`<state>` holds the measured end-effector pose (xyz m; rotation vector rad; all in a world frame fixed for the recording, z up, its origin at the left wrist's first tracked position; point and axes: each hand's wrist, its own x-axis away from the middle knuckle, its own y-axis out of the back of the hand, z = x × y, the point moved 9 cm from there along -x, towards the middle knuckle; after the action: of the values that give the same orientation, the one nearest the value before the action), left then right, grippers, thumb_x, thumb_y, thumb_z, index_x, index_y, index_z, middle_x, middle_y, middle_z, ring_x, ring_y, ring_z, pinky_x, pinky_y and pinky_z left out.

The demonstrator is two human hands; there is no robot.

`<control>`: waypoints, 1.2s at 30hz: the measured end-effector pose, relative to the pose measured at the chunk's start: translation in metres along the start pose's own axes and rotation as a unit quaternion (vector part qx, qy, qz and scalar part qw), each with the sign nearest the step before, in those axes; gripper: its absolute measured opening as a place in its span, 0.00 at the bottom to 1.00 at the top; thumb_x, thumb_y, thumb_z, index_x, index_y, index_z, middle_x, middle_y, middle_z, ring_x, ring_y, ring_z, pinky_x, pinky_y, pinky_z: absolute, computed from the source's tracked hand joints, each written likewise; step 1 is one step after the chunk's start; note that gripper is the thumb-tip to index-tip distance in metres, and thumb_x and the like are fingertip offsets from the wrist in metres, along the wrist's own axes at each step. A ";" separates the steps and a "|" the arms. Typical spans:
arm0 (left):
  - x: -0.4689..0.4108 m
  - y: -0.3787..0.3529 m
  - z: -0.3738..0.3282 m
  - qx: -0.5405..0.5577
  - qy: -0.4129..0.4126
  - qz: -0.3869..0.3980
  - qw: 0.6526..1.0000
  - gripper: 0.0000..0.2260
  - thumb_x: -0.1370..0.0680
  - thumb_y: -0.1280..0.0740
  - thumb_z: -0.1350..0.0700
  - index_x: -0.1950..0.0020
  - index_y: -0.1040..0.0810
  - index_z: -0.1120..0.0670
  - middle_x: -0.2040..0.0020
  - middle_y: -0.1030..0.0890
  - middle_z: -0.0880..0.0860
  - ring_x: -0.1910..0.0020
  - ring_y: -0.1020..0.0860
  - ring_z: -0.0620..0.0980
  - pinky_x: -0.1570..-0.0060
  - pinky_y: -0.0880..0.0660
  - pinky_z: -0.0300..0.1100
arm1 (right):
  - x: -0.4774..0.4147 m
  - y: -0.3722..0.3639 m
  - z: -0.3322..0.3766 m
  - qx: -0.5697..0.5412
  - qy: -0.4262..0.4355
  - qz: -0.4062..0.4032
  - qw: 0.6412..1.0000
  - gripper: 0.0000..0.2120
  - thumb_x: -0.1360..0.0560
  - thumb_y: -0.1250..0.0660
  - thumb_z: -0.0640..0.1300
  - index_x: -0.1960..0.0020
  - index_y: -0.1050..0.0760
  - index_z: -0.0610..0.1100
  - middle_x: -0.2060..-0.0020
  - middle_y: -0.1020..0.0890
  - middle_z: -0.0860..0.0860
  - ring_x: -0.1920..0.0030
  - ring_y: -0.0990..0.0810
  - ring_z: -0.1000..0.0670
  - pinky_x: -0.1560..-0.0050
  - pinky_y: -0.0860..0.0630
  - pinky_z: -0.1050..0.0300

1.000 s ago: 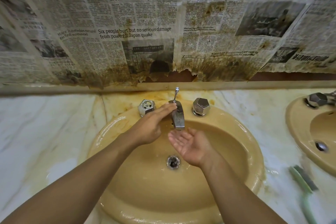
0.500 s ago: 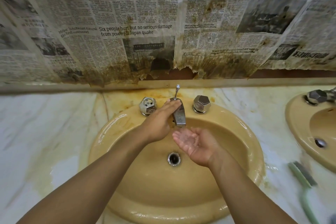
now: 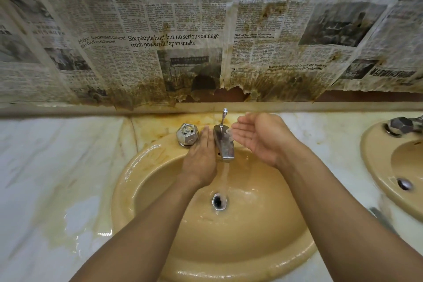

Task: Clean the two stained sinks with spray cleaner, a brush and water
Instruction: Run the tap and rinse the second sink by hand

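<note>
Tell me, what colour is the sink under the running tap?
The sink is yellowish tan, with orange-brown staining near its rim; the head view shows it.

Over the tan sink (image 3: 124,190), hands flank the running faucet (image 3: 225,145): left hand (image 3: 201,160) flat, right hand (image 3: 261,138) cupped.

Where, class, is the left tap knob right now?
In the head view, the left tap knob sits on the back rim of the near sink, left of the spout, with the left hand just beside it.
</note>
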<state>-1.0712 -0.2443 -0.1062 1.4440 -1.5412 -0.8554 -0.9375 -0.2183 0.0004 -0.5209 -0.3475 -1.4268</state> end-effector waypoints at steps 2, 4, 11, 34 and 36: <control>0.001 0.003 0.000 -0.034 0.004 -0.008 0.999 0.37 0.20 0.43 0.65 0.15 0.59 0.60 0.14 0.57 0.56 0.15 0.54 0.53 0.18 0.51 0.47 | 0.000 0.006 -0.009 0.011 -0.003 -0.010 1.000 0.13 0.14 0.42 0.40 0.40 0.23 0.32 0.44 0.17 0.36 0.43 0.17 0.40 0.36 0.20 0.45; 0.006 0.005 0.000 -0.100 -0.014 0.010 0.995 0.34 0.18 0.45 0.64 0.15 0.56 0.61 0.14 0.56 0.57 0.15 0.52 0.55 0.17 0.49 0.49 | 0.000 0.020 -0.027 0.007 -0.019 -0.028 0.999 0.14 0.14 0.41 0.42 0.41 0.23 0.32 0.45 0.16 0.36 0.44 0.16 0.39 0.38 0.20 0.45; 0.001 0.001 0.005 -0.152 -0.031 0.033 0.987 0.32 0.17 0.48 0.64 0.16 0.59 0.62 0.15 0.60 0.59 0.15 0.54 0.56 0.18 0.50 0.50 | 0.003 0.032 -0.119 -0.107 -0.177 -0.050 0.977 0.19 0.14 0.43 0.46 0.44 0.23 0.31 0.50 0.16 0.34 0.50 0.16 0.37 0.47 0.18 0.44; -0.031 0.067 0.088 0.385 0.077 0.028 0.919 0.17 0.15 0.43 0.48 0.40 0.14 0.45 0.30 0.21 0.46 0.34 0.24 0.45 0.29 0.31 0.42 | 0.012 0.037 -0.077 -0.113 -0.145 -0.053 0.981 0.17 0.16 0.43 0.40 0.43 0.21 0.28 0.58 0.15 0.35 0.59 0.15 0.39 0.68 0.16 0.52; -0.041 0.064 0.087 0.396 0.086 0.070 0.911 0.22 0.13 0.47 0.48 0.43 0.12 0.47 0.31 0.20 0.48 0.38 0.23 0.41 0.33 0.30 0.38 | 0.010 0.037 -0.050 -0.089 -0.086 -0.054 0.991 0.16 0.16 0.43 0.39 0.42 0.22 0.28 0.52 0.15 0.32 0.52 0.14 0.36 0.61 0.14 0.50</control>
<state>-1.1773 -0.2024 -0.0896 1.8625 -1.9247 0.0315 -0.9034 -0.2512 -0.0415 -0.7821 -0.3928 -1.5310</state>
